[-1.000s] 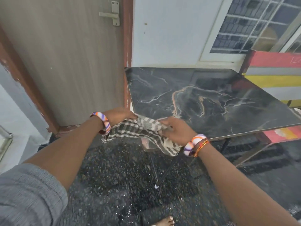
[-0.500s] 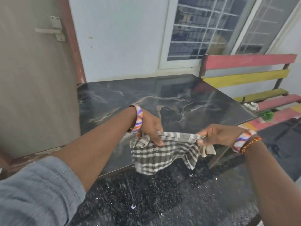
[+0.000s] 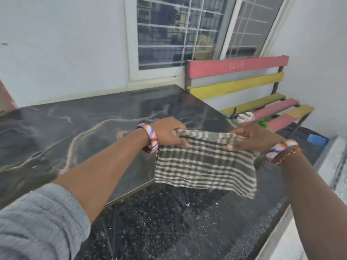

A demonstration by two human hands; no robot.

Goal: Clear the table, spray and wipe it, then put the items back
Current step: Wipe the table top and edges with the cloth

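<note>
A brown-and-white checked cloth (image 3: 204,166) hangs spread out flat in the air past the table's near right corner. My left hand (image 3: 167,133) pinches its upper left corner and my right hand (image 3: 249,138) pinches its upper right corner. The black marble-patterned table (image 3: 84,126) lies under my left arm, and its top is bare. Both wrists wear striped bangles.
A red-and-yellow slatted bench (image 3: 238,79) stands right of the table, with two white cups (image 3: 245,116) and a green plant (image 3: 263,123) on its seat. A blue object (image 3: 317,140) lies on the dark speckled floor (image 3: 159,226). A barred window (image 3: 176,32) is behind.
The view has swung right, from the door to the bench. My hands have pulled apart and stretched the bunched cloth out flat, moving it past the table's right corner.
</note>
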